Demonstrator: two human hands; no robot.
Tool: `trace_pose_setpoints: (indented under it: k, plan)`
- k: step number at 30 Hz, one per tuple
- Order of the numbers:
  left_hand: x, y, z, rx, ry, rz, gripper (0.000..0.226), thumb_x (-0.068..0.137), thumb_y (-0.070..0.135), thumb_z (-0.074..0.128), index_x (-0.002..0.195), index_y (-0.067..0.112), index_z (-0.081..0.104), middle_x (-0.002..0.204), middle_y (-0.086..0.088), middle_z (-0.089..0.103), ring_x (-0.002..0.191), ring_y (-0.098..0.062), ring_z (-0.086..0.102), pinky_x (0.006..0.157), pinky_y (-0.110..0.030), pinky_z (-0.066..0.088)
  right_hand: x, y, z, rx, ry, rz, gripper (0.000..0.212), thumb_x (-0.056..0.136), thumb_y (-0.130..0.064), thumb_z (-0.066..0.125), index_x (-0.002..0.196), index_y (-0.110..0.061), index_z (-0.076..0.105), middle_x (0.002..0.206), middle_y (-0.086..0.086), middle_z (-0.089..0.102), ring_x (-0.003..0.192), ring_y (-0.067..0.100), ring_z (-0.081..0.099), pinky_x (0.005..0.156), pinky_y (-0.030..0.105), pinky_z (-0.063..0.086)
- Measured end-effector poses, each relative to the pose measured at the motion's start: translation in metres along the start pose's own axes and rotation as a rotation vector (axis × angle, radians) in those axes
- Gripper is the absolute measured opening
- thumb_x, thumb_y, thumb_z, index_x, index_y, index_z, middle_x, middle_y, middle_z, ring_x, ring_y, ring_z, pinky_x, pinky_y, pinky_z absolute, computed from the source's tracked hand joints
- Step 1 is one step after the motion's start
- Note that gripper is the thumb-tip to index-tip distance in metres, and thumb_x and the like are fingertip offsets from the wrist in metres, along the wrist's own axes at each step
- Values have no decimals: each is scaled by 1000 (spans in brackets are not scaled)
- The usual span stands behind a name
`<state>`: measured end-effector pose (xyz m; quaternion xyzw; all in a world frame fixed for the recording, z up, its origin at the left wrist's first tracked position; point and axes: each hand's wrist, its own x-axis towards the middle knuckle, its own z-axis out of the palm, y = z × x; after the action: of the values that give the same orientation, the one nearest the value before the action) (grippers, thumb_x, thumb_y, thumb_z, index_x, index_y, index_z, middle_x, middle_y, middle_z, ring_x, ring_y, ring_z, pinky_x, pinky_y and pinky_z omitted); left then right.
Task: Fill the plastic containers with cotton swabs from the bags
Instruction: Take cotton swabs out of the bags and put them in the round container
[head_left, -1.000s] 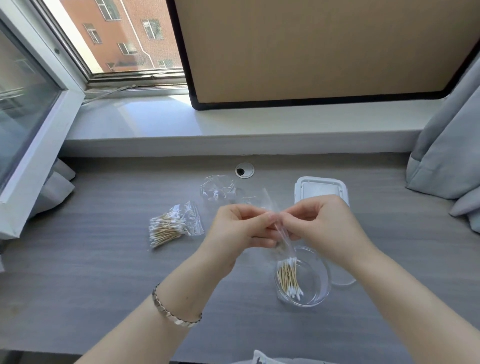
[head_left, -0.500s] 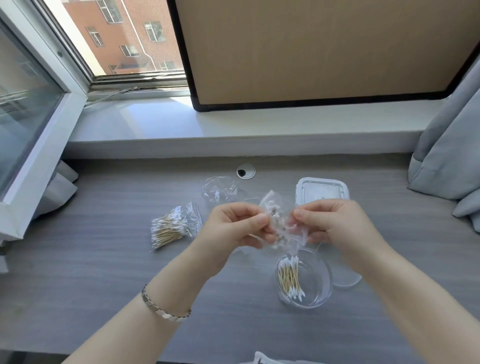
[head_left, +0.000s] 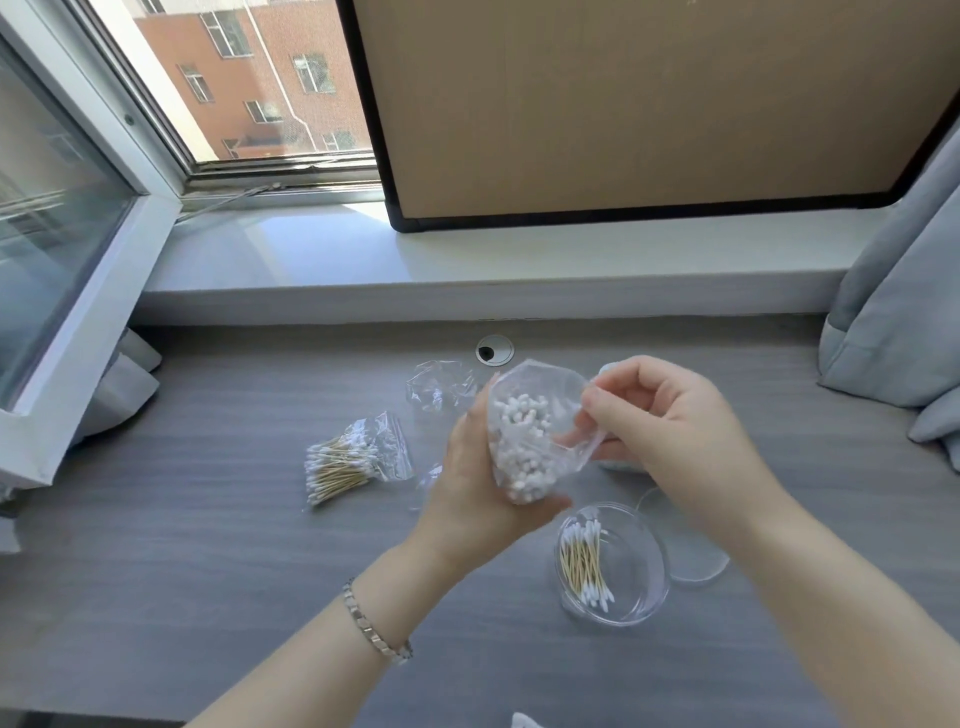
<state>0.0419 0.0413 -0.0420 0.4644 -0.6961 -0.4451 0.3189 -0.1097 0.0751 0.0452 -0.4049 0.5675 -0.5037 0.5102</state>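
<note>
My left hand (head_left: 470, 488) grips a clear plastic bag of cotton swabs (head_left: 524, 441) from below and behind, its mouth facing me so the white tips show. My right hand (head_left: 670, 421) pinches the bag's right edge near the opening. Below the bag, a round clear plastic container (head_left: 631, 564) stands on the grey table and holds a small bundle of swabs (head_left: 584, 564) against its left wall. A second bag of swabs (head_left: 353, 457) lies on the table to the left.
An empty crumpled clear bag (head_left: 439, 387) lies behind the hands. A round clear lid (head_left: 693, 558) rests right of the container. A white rectangular box (head_left: 618, 462) is mostly hidden by my right hand. A cable hole (head_left: 493, 349) sits near the sill; grey fabric (head_left: 904, 332) at right.
The bag was pinched shut between both hands above the container; now its mouth is pulled open and turned up toward me, and my left hand has shifted under it.
</note>
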Motion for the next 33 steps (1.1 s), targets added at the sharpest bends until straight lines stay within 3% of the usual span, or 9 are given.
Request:
trace_pose_setpoints:
  k: [3, 6, 9, 14, 21, 25, 27, 31, 33]
  plan:
    - [0, -5, 4, -15, 66, 25, 66, 58, 16, 73, 98, 60, 43, 103, 3, 57, 104, -19, 57, 85, -40, 52, -3, -2, -10, -464, 196, -352, 21, 77, -1, 68, 73, -21, 62, 72, -7, 64, 66, 5, 59, 63, 11, 48]
    - [-1, -6, 1, 44, 46, 48, 60, 60, 15, 66, 90, 61, 42, 95, 10, 50, 93, -18, 54, 76, -26, 44, -7, -3, -17, -688, 34, -580, 16, 71, -3, 65, 78, -15, 72, 75, -4, 66, 72, 6, 60, 68, 11, 48]
    - [-2, -1, 0, 182, 12, 151, 39, 61, 34, 63, 96, 46, 48, 95, 18, 41, 92, -15, 49, 76, -19, 41, -6, 6, -11, -837, -180, -358, 6, 77, -12, 70, 82, -11, 72, 77, -3, 69, 80, 6, 58, 70, 18, 48]
    - [-8, -5, 1, 299, -28, 157, 48, 64, 48, 56, 109, 38, 41, 98, 14, 38, 98, -16, 43, 83, -15, 38, -8, 23, -6, -646, -153, -93, 17, 68, -18, 81, 77, -19, 67, 76, -4, 70, 73, 4, 64, 68, 17, 50]
    - [-16, -1, 9, 566, -134, 164, 68, 75, 29, 58, 137, 20, 30, 127, 1, 41, 100, -11, 24, 80, -24, 35, -12, 41, 1, -535, -187, -4, 19, 66, -18, 82, 75, -18, 65, 73, 1, 72, 68, 10, 67, 71, 28, 54]
    - [-13, -1, 11, 577, -7, 254, 73, 62, 49, 48, 127, 21, 31, 114, -3, 58, 97, -14, 34, 61, -29, 47, -14, 44, 7, -359, -56, -14, 13, 68, -18, 80, 72, -13, 68, 83, 3, 70, 66, 10, 66, 56, 11, 48]
    - [-12, 0, 10, 598, 58, 263, 70, 61, 54, 50, 122, 21, 36, 103, 0, 61, 92, -12, 38, 50, -29, 47, -13, 44, 9, -339, -23, -24, 14, 68, -15, 80, 68, -10, 67, 82, 7, 70, 62, 11, 64, 59, 20, 50]
    - [-8, -5, 7, 571, 48, 243, 66, 63, 53, 52, 120, 24, 36, 97, -2, 61, 89, -15, 44, 61, -32, 51, -8, 42, -3, -399, 6, -59, 15, 67, -12, 80, 68, -5, 68, 72, 17, 69, 65, 29, 65, 65, 42, 53]
    - [-7, -8, 5, 561, 33, 211, 62, 62, 51, 51, 118, 27, 35, 97, -2, 60, 88, -18, 46, 65, -35, 52, -7, 38, -15, -430, -17, -83, 11, 68, -11, 79, 63, -14, 70, 62, 4, 68, 55, 14, 61, 59, 32, 52]
